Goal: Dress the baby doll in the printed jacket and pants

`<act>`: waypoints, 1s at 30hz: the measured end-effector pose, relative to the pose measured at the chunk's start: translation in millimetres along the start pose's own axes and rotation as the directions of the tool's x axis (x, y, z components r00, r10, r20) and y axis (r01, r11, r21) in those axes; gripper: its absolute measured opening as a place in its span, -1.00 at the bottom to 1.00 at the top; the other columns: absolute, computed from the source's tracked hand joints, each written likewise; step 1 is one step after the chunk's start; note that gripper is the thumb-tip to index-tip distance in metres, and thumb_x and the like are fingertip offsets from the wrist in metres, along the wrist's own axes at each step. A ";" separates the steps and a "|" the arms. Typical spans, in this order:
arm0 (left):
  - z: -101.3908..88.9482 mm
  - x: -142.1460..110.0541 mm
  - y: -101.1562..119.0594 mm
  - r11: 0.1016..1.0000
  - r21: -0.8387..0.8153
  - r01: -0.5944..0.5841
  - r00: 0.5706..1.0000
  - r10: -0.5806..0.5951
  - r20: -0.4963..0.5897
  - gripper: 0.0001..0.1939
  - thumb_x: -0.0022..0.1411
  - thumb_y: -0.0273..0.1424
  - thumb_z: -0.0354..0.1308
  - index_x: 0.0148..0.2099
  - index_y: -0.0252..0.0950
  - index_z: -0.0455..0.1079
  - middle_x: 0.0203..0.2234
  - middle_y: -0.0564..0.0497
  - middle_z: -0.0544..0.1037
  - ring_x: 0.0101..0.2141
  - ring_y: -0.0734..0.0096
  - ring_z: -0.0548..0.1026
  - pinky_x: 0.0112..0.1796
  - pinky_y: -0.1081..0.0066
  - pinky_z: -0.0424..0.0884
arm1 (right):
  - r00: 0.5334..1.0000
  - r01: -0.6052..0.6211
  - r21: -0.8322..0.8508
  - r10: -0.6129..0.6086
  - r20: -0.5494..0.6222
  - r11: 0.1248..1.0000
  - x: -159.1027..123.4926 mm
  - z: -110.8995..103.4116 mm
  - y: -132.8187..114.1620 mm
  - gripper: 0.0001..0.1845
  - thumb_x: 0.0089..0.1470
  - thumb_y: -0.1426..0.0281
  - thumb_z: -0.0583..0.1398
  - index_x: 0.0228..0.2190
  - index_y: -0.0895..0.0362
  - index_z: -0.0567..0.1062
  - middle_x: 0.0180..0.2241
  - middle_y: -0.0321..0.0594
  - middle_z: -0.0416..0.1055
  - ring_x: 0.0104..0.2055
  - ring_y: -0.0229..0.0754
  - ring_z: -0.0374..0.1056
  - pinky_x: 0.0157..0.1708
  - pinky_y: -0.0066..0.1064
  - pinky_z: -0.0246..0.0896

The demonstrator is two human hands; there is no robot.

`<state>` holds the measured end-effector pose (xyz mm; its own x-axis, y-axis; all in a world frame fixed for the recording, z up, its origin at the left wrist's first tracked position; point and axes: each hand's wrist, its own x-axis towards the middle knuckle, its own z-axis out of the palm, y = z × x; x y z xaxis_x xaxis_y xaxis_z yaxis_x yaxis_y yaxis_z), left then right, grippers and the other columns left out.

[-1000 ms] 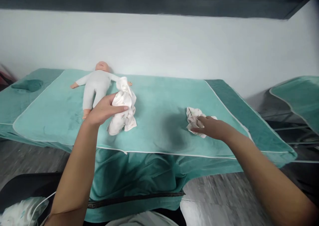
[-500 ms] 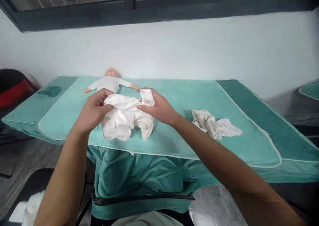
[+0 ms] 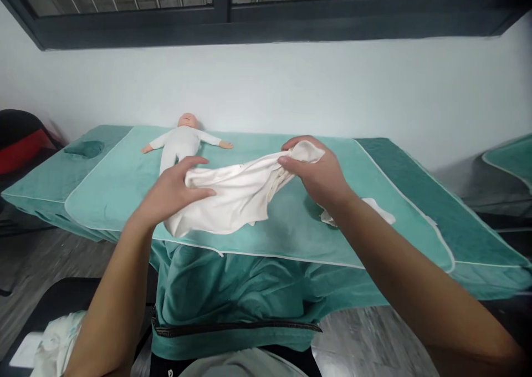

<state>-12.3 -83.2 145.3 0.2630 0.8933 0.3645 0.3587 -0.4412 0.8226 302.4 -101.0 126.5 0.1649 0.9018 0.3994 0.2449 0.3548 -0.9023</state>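
Note:
A white baby garment [image 3: 233, 194] stretches between my two hands above the bed, its lower part hanging loose. My right hand [image 3: 318, 169] pinches its bunched end between thumb and fingers. At the other end, my left hand [image 3: 177, 191] has cloth between its thumb and fingers, which sit fairly wide apart in a loose hold. Behind my left hand lies a baby doll [image 3: 182, 144] in a white suit, on its back with arms spread. Its lower legs are hidden behind that hand.
Another crumpled white cloth [image 3: 378, 209] lies on the green bed cover [image 3: 291, 244], partly behind my right forearm. A white wall [image 3: 291, 88] and window frame stand behind. Lower left, a black chair [image 3: 62, 299] holds a white cloth item. A green bag-like fabric with a zip [image 3: 236, 330] hangs in front.
My right hand has moved right with one end of the garment, drawing it out from a bunch. My left hand's grip has widened. More of the doll's legs shows.

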 end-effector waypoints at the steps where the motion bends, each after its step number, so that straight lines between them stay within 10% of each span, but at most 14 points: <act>1: 2.7 -0.6 0.0 0.999 0.030 -0.020 1.000 0.020 0.014 -0.49 -0.19 -0.38 0.53 -0.10 -0.12 0.59 -0.15 0.04 0.63 -0.16 0.13 0.52 -0.20 0.39 0.42 | 0.999 0.013 0.009 -0.013 -0.033 1.000 1.2 -1.7 -2.2 -0.72 -0.04 0.26 0.40 -0.26 0.01 0.53 -0.28 -0.28 0.50 -0.29 -0.16 0.42 -0.30 -0.31 0.36; 7: 14.5 -2.3 -15.0 0.961 0.271 -0.057 0.998 0.061 -0.008 -0.65 0.09 -0.50 0.23 -0.06 -0.13 0.57 -0.25 0.04 0.62 -0.26 0.16 0.50 -0.11 0.27 0.42 | 0.991 0.119 0.044 -0.115 -0.072 0.992 14.2 -11.9 -28.2 -0.74 0.02 0.37 0.37 -0.20 0.03 0.50 -0.24 -0.25 0.57 -0.19 -0.12 0.50 -0.20 -0.27 0.39; 11: 48.0 -14.3 -5.8 0.872 0.407 -0.273 0.898 0.383 -0.216 -0.54 0.14 -0.57 0.19 0.09 -0.18 0.49 -0.01 -0.09 0.57 -0.04 0.08 0.51 0.04 0.16 0.41 | 0.979 0.192 -0.185 -0.202 -0.035 0.964 32.7 -2.5 -56.2 -0.73 0.00 0.42 0.33 -0.19 0.11 0.52 -0.20 -0.27 0.55 -0.15 -0.13 0.47 -0.07 -0.19 0.37; 14: 91.1 -25.4 14.7 0.558 0.495 -0.666 0.707 0.683 0.183 -0.65 0.30 -0.54 0.15 0.08 -0.11 0.48 0.03 -0.03 0.58 0.11 0.19 0.48 0.15 0.19 0.37 | 0.961 0.275 -0.285 -0.254 0.107 0.918 45.2 21.4 -76.7 -0.77 0.04 0.40 0.28 -0.20 0.13 0.51 -0.16 -0.24 0.53 -0.12 -0.11 0.45 -0.02 -0.15 0.36; 15: 105.6 -26.5 19.5 0.410 0.484 -0.773 0.610 0.688 0.392 -0.67 0.34 -0.54 0.12 0.08 -0.11 0.48 0.09 -0.02 0.56 0.19 0.21 0.42 0.21 0.17 0.32 | 0.950 0.304 -0.296 -0.265 0.166 0.906 47.2 31.9 -82.7 -0.78 0.05 0.40 0.28 -0.20 0.13 0.50 -0.15 -0.22 0.53 -0.11 -0.08 0.44 0.00 -0.14 0.36; 17: 129.7 -22.2 20.4 0.249 0.521 -0.817 0.554 0.592 0.585 -0.71 0.36 -0.55 0.09 0.02 -0.20 0.52 0.20 -0.07 0.49 0.29 0.15 0.32 0.31 0.01 0.19 | 0.922 0.357 -0.317 -0.278 0.269 0.879 46.7 53.9 -92.9 -0.77 0.06 0.41 0.27 -0.18 0.13 0.49 -0.12 -0.18 0.52 -0.09 -0.05 0.43 0.02 -0.14 0.36; 21: 143.4 6.0 -10.4 0.351 0.680 -0.644 0.765 0.284 0.578 -0.73 0.29 -0.63 0.05 -0.19 -0.35 0.58 -0.11 -0.23 0.63 0.11 -0.01 0.48 0.24 -0.16 0.23 | 0.868 0.427 -0.314 -0.287 0.405 0.848 36.0 86.7 -103.1 -0.77 0.10 0.46 0.22 -0.15 0.08 0.48 -0.08 -0.23 0.50 -0.03 -0.05 0.40 0.08 -0.14 0.31; 25: 112.9 35.1 -37.4 0.964 0.223 -0.146 0.985 0.121 0.121 -0.85 0.24 -0.58 0.12 -0.34 -0.30 0.46 -0.36 -0.13 0.58 0.03 0.01 0.52 0.13 -0.03 0.35 | 0.849 0.406 -0.190 -0.292 0.440 0.894 30.4 95.1 -89.8 -0.69 0.19 0.32 0.22 -0.03 0.03 0.43 0.02 -0.21 0.46 0.12 -0.03 0.35 0.14 -0.11 0.27; 27: 91.1 44.6 -35.9 0.990 -0.139 -0.007 0.999 0.000 -0.051 -0.91 0.24 -0.47 0.17 -0.35 -0.23 0.39 -0.38 -0.03 0.52 0.02 0.07 0.51 0.04 0.06 0.42 | 0.856 0.361 -0.121 -0.278 0.435 0.925 29.1 93.0 -70.0 -0.49 0.16 0.18 0.26 0.11 0.02 0.34 0.14 -0.15 0.39 0.20 0.01 0.30 0.15 -0.08 0.28; 30: 62.9 50.8 -19.8 0.997 -0.076 -0.033 0.993 0.024 -0.116 -0.93 0.20 -0.41 0.23 -0.29 -0.20 0.38 -0.32 0.00 0.51 0.00 0.12 0.49 0.02 0.16 0.42 | 0.904 0.243 -0.136 -0.174 0.390 0.960 23.2 87.4 -26.3 -0.18 0.04 0.06 0.35 0.23 0.02 0.21 0.31 -0.03 0.19 0.25 0.06 0.28 0.17 -0.02 0.27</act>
<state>50.3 -34.4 120.2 0.1660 0.8864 0.4321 0.2808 -0.4626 0.8409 216.2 -67.8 145.4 -0.2662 0.8499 0.4549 0.4049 0.5268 -0.7474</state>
